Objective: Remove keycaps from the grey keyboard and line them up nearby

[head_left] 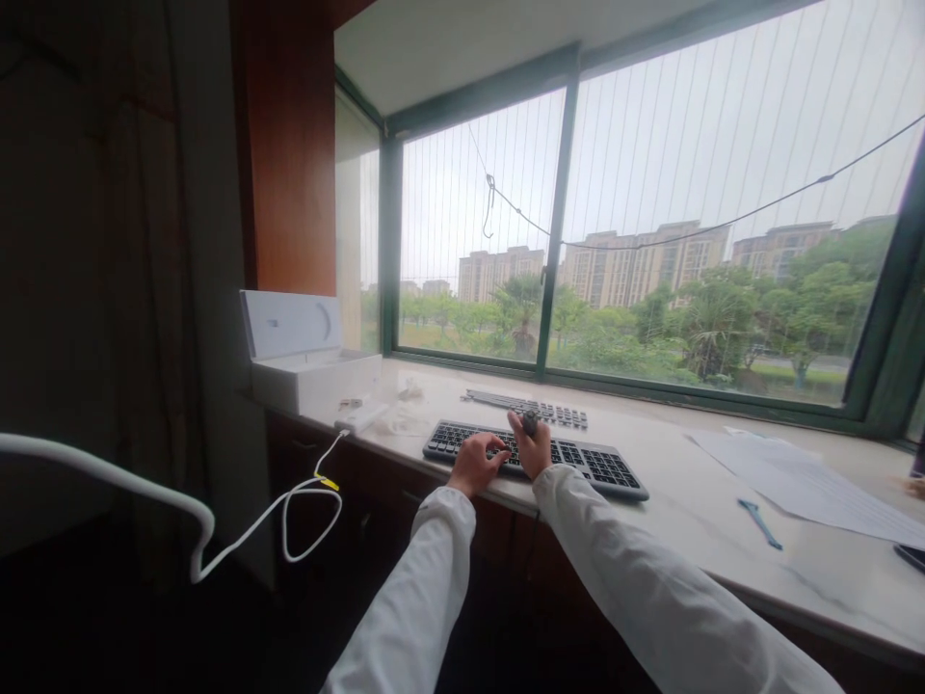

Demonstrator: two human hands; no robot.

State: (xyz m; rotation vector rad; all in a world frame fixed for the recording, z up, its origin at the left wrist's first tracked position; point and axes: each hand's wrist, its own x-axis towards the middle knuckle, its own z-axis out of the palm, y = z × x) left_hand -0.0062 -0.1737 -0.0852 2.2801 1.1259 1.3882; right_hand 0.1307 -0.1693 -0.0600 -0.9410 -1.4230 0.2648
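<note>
The dark keyboard [585, 463] lies at the front edge of the surface [694, 516]. The left hand [473, 465] rests curled on its keys; whether it grips anything cannot be told. The right hand [535, 451] pinches a small dark piece [530, 421], too tiny to identify.

A white open box [310, 361] is sitting well left of the left hand [473, 463], and a white cable [289, 501] is hanging off the counter [686, 501] nearer to it. Paper sheets [795, 482] and a small blue tool [758, 523] are lying well right of the right hand [531, 448].
</note>
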